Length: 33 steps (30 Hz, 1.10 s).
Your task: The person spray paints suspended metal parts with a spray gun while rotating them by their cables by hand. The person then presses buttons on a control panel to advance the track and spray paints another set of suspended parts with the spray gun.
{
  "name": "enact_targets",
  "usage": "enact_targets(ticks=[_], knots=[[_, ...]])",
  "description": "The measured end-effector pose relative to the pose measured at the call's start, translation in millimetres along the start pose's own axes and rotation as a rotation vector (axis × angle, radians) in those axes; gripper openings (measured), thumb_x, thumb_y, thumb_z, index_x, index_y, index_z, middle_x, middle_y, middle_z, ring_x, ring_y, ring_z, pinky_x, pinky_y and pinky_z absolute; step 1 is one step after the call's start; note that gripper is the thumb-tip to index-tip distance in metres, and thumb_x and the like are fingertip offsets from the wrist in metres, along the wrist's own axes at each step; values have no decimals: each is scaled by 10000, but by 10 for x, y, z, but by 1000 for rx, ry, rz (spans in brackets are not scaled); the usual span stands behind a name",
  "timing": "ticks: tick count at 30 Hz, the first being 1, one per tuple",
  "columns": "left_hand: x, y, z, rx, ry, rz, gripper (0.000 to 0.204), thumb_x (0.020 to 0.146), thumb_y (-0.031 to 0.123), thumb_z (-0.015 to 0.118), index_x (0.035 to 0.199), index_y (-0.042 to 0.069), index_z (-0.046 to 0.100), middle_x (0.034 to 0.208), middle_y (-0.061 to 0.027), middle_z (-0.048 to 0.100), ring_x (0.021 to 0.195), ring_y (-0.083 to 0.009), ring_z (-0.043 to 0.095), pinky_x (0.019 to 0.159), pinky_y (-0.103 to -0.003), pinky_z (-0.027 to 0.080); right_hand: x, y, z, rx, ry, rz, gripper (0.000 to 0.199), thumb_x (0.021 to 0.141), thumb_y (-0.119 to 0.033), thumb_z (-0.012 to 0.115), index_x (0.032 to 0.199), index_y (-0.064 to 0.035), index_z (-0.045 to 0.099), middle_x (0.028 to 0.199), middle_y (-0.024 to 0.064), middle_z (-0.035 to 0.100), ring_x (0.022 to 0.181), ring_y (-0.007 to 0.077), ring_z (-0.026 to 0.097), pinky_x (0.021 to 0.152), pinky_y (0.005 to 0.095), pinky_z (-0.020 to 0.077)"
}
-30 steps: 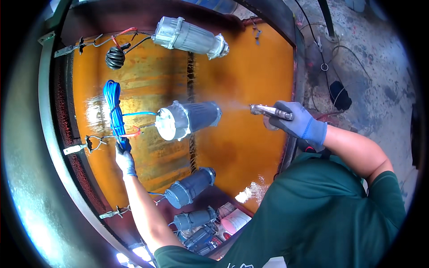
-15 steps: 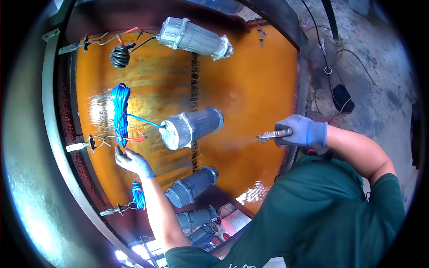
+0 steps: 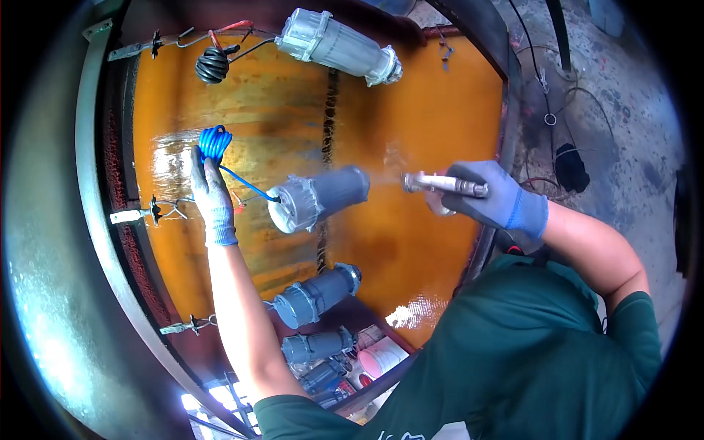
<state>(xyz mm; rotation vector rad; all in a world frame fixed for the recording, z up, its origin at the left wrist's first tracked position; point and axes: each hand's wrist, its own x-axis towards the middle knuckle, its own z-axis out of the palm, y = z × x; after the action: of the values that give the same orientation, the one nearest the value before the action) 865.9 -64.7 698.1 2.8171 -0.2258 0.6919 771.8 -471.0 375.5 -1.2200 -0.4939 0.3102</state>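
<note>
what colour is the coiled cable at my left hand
The coiled cable at your left hand is bright blue, seen best in the head view.

A dark green shirt (image 3: 506, 352) with short sleeves (image 3: 299, 416) and a white print (image 3: 452, 431) is being worn. The left hand (image 3: 211, 192) and right hand (image 3: 490, 194) are being covered by pale blue-grey gloves (image 3: 507, 192) with dark fingers (image 3: 196, 167) and bluer cuffs (image 3: 221, 235).

Has a big shiny orange surface (image 3: 433, 110) in the middle, with a dark line (image 3: 329, 117) down it. Has dark red wall (image 3: 220, 11) up top, a long metal bar (image 3: 86, 147) at left and grey, spotty floor (image 3: 631, 95) at right. Glows with bright white light (image 3: 224, 397) low at left.
</note>
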Motion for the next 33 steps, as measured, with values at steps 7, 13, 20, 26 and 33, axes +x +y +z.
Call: enact_targets(ticks=[7, 13, 20, 26, 33], knots=[[-106, 183, 39, -70, 24, -42, 503, 1168, 228, 492, 1546, -101, 464, 1497, -223, 573, 1340, -249, 603, 1163, -381, 468, -109, -45, 2, -292, -263, -87, 234, 923, -262, 796, 973, -75, 666, 829, 182, 696, 804, 395, 709, 740, 469, 554], [-258, 331, -5, -41, 50, -24, 448, 1182, 257, 465, 1511, -42, 520, 1423, -159, 610, 1264, -198, 599, 1118, -352, 481, -89, -105, -52, 29, 81, 6, 244, 930, -257, 795, 954, -59, 655, 828, 184, 708, 779, 401, 707, 707, 471, 552], [-438, 406, 9, -125, 78, 8, 403, 1173, 206, 484, 1460, -76, 510, 1380, -185, 620, 1239, -222, 624, 1137, -381, 487, -236, 123, 23, -245, -99, -57, 234, 918, -267, 803, 991, -79, 684, 821, 181, 711, 800, 394, 722, 715, 477, 555], [-625, 589, 17, -82, 116, -85, 385, 1149, 198, 527, 1429, -66, 543, 1326, -138, 649, 1191, -180, 608, 1071, -334, 483, -274, 166, 60, -108, -47, 60, 247, 914, -271, 809, 988, -68, 688, 814, 167, 719, 763, 374, 720, 689, 447, 555], [-780, 481, -103, -128, 118, -94, 424, 1113, 117, 547, 1481, -91, 521, 1390, -180, 634, 1234, -208, 593, 1119, -371, 453, -180, 260, 139, -167, 9, 139, 234, 904, -255, 787, 948, -54, 676, 789, 177, 696, 744, 362, 718, 690, 440, 555]])
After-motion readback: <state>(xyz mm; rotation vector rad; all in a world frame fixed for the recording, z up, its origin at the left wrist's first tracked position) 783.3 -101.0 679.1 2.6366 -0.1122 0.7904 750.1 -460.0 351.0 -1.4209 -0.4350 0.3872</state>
